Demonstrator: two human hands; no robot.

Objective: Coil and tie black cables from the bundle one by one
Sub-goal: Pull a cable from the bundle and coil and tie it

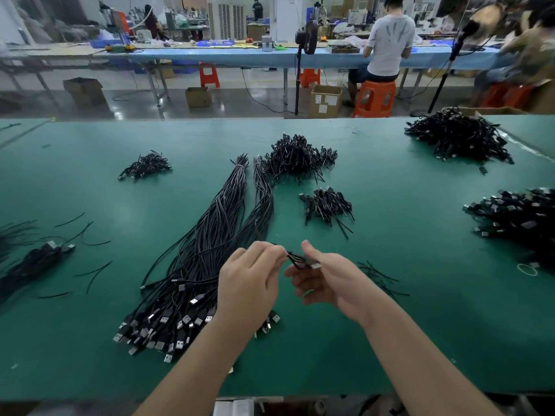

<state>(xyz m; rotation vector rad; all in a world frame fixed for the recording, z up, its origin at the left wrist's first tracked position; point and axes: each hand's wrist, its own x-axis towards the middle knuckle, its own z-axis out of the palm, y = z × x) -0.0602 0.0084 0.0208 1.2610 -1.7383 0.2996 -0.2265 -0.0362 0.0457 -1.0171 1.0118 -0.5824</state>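
Here the left hand (250, 280) and the right hand (326, 280) meet above the near middle of the green tabletop (420, 310), holding one small coiled cable (301, 261) between them. The left fingers (274, 253) are curled and pinch the left end of the coil; the right fingers (295, 273) curl under it, the thumb lies over the top, and a silver plug shows at the right end. The step in hand appears to be the tying of this coil. To do it well, keep the loops flat and pressed together under the right thumb so that they cannot spring apart, and wrap the tie round the waist of the coil, not near the plug. Whether a tie is already in the left fingers cannot be told, as the spot is too small and dark. The loose bundle (210, 250) of uncoiled cables lies just left of the hands, its plugs fanned toward the near edge and its far end bound. A few loose black ties (380, 276) lie just right of the right hand, within easy reach. Finished coils sit in a far pile (295, 159) and a smaller pile (326, 204) beyond the hands; the tied coil probably belongs there. Twist the tie snugly, since a slack one would likely let the coil open in the pile.
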